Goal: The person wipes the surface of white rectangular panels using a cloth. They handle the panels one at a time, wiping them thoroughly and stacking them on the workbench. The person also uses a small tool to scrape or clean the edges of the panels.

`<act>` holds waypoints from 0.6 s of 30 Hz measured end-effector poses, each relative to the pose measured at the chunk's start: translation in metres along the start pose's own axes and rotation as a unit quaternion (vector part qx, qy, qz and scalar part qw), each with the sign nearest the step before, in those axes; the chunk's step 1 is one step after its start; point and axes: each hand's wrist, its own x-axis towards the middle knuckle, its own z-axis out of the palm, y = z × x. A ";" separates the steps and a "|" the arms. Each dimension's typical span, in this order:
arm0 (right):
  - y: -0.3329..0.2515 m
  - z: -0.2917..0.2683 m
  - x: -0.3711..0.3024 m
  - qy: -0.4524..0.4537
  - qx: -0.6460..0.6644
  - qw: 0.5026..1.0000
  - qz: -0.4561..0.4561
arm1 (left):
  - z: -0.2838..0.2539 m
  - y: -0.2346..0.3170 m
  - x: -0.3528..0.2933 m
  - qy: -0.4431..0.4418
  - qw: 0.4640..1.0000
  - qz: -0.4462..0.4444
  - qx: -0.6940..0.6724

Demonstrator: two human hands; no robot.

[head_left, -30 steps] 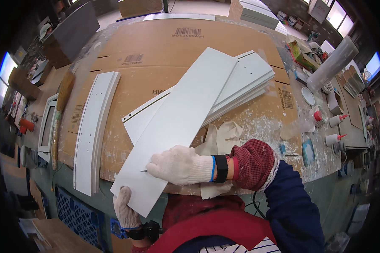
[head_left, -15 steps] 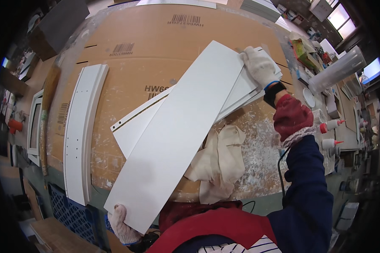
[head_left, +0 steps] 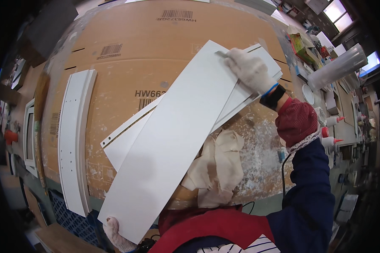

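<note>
A long white board (head_left: 169, 135) lies slantwise across other white panels (head_left: 124, 143). My gloved left hand (head_left: 115, 235) grips its near left corner, with the fingers curled over the edge. Over the board's far end is my gloved right hand (head_left: 250, 71), slightly blurred, its fingers drawn together. A thin greyish piece (head_left: 220, 54) shows at those fingertips against the white surface; I cannot make out what it is. Beneath, the lower panels stick out on both sides, one with a row of dark holes along its edge. A crumpled cream cloth (head_left: 230, 162) rests beside the board.
Brown cardboard (head_left: 131, 76) covers the worktable. Narrow white drilled panels (head_left: 74, 139) lie at the left, beside a long brush (head_left: 41, 105). Along the right stand a clear plastic roll (head_left: 340, 67), a white lid (head_left: 308, 94) and red-tipped glue bottles (head_left: 331, 141). A blue crate (head_left: 71, 221) is at lower left.
My right hand has moved left from the board's edge onto its far end, and the greyish piece now shows. My left hand stays at the near corner. The view has shifted slightly.
</note>
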 end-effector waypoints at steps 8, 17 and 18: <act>0.022 -0.010 0.032 0.042 0.036 0.995 0.078 | -0.050 -0.023 0.004 0.032 0.954 0.200 0.219; -0.019 0.004 0.057 -0.044 -0.061 0.997 -0.014 | -0.166 -0.082 0.013 -0.083 0.686 0.457 0.560; -0.032 0.002 0.052 -0.070 -0.057 0.995 -0.039 | -0.144 -0.073 0.010 -0.069 0.754 0.411 0.507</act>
